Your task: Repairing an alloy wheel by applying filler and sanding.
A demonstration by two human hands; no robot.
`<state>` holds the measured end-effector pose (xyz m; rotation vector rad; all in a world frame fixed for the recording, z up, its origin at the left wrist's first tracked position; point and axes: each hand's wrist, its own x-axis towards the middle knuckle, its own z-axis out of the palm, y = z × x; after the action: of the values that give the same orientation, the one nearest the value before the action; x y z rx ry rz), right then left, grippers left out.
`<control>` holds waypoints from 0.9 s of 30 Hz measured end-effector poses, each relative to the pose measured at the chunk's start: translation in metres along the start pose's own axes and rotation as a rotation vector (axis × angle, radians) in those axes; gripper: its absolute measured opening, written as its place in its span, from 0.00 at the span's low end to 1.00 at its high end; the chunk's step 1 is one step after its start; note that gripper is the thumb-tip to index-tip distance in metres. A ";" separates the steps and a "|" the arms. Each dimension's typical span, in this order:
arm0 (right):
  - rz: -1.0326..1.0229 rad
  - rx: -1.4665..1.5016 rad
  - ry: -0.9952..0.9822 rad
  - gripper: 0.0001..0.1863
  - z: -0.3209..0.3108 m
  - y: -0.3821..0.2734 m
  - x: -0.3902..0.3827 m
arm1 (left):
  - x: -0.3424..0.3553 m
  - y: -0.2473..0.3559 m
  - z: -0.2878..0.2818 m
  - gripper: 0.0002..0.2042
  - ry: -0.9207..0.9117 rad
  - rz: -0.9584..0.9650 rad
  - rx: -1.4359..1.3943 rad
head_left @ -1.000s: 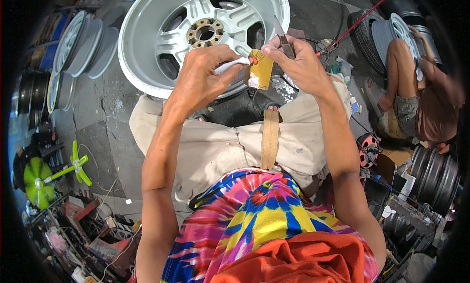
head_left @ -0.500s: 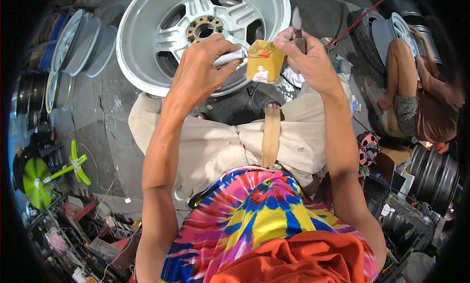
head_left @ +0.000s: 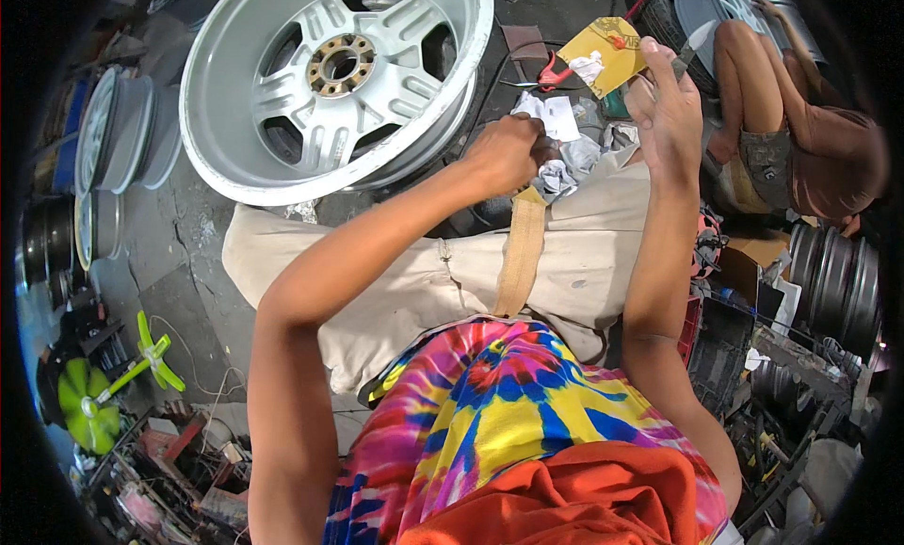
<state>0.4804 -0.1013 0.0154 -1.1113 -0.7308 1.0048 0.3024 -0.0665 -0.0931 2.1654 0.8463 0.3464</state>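
My right hand grips a yellow card bearing a white paste blob and a small red dab. A putty knife with a pale blade sticks up from the same hand. Low over crumpled white papers, my left hand has its fingers curled; what they hold, if anything, is hidden. The silver alloy wheel lies face up left of that hand, apart from both hands.
Red-handled pliers and a brown sheet lie beyond the papers. Another person sits at the right by a tyre and wheel. Wheels stand at the left, above a green fan. Cluttered parts lie lower left and right.
My left hand has moved right, away from the card, down to the papers; its white tube no longer shows. My right hand has shifted up and right with the card and putty knife.
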 end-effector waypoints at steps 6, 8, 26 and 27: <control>-0.048 -0.134 0.126 0.07 -0.015 0.011 0.001 | 0.051 -0.140 0.110 0.19 -0.501 -0.051 0.418; -0.155 -0.360 0.235 0.07 -0.024 0.014 0.002 | 0.050 -0.148 0.123 0.20 -0.452 -0.120 0.336; 0.070 -0.297 -0.054 0.12 0.001 -0.004 0.004 | 0.031 0.027 -0.097 0.17 -0.161 -0.105 -0.613; 0.060 -0.320 -0.104 0.12 -0.001 -0.001 0.004 | 0.024 0.029 -0.111 0.18 -0.149 -0.180 -0.666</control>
<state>0.4828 -0.0980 0.0164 -1.3704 -0.9711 1.0252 0.2790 -0.0016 0.0018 1.4678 0.7065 0.3149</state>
